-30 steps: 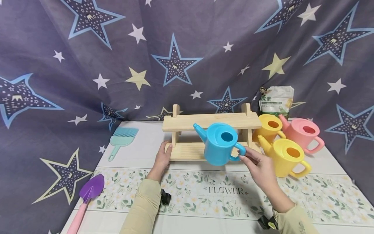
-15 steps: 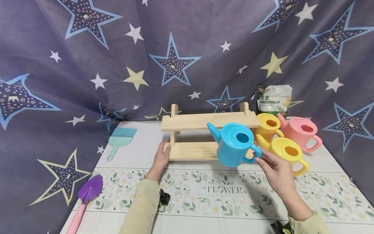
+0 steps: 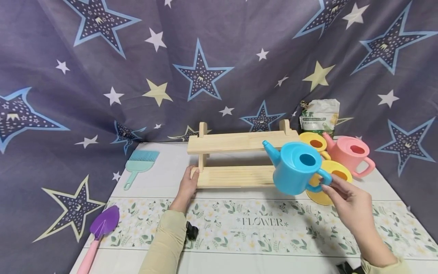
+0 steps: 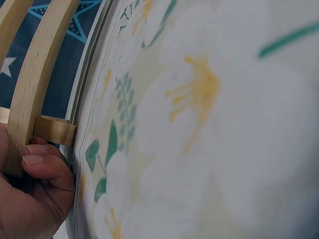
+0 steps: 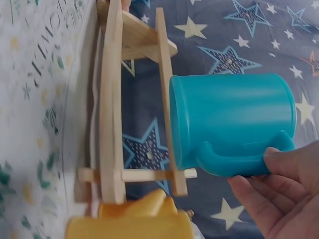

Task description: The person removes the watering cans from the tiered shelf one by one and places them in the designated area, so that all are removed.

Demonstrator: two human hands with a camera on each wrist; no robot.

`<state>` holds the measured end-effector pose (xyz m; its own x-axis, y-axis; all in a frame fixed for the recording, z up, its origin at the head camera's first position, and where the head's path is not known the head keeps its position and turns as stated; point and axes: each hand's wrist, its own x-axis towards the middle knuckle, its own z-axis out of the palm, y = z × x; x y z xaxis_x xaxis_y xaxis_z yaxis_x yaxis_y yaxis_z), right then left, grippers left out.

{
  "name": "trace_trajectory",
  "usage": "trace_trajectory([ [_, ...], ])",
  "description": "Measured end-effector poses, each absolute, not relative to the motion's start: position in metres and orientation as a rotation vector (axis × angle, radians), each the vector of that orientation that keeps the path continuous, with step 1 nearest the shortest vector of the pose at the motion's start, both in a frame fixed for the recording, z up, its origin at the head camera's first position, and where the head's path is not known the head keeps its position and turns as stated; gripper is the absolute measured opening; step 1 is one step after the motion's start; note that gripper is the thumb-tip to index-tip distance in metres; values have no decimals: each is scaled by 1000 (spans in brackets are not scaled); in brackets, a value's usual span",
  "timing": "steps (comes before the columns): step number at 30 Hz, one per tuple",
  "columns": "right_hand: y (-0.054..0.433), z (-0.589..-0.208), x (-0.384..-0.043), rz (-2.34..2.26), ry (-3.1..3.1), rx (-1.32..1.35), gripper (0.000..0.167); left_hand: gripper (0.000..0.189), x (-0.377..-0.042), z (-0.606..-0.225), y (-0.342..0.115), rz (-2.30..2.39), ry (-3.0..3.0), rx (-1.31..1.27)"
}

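Note:
My right hand (image 3: 354, 203) pinches the handle of a blue watering can (image 3: 293, 171), held up in front of the right end of a two-tier wooden shelf (image 3: 236, 177). The can's spout points left and up. In the right wrist view the blue can (image 5: 234, 117) shows its side, with thumb and fingers (image 5: 259, 201) on the handle. My left hand (image 3: 187, 186) grips the left end of the shelf's lower board; the left wrist view shows fingers curled round that board (image 4: 37, 94). Behind the blue can, a yellow watering can (image 3: 333, 167) is partly hidden.
Another yellow can (image 3: 313, 140) and a pink watering can (image 3: 350, 154) stand at the right, before a white bag (image 3: 319, 114). At left lie a mint brush (image 3: 141, 161) and a purple trowel with pink handle (image 3: 104, 224). A star-patterned curtain (image 3: 212, 23) hangs behind.
My right hand has carried the blue watering can to the right, from mid-shelf to the shelf's right end, where it now overlaps the front yellow can. My left hand stays on the shelf.

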<state>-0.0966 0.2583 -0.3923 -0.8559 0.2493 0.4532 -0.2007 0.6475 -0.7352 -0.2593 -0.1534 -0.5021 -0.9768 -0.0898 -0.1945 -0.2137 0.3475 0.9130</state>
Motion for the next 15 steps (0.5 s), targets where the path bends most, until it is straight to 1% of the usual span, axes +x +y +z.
trace_trajectory([
  [7,282,-382,-88,1138,-2275,-139,35,56,-260,-500,-153,1693,2462,-314],
  [15,309,-372,-87,985,-2289,-396,38,55,-259,-499,-153,1695,2464,-324],
])
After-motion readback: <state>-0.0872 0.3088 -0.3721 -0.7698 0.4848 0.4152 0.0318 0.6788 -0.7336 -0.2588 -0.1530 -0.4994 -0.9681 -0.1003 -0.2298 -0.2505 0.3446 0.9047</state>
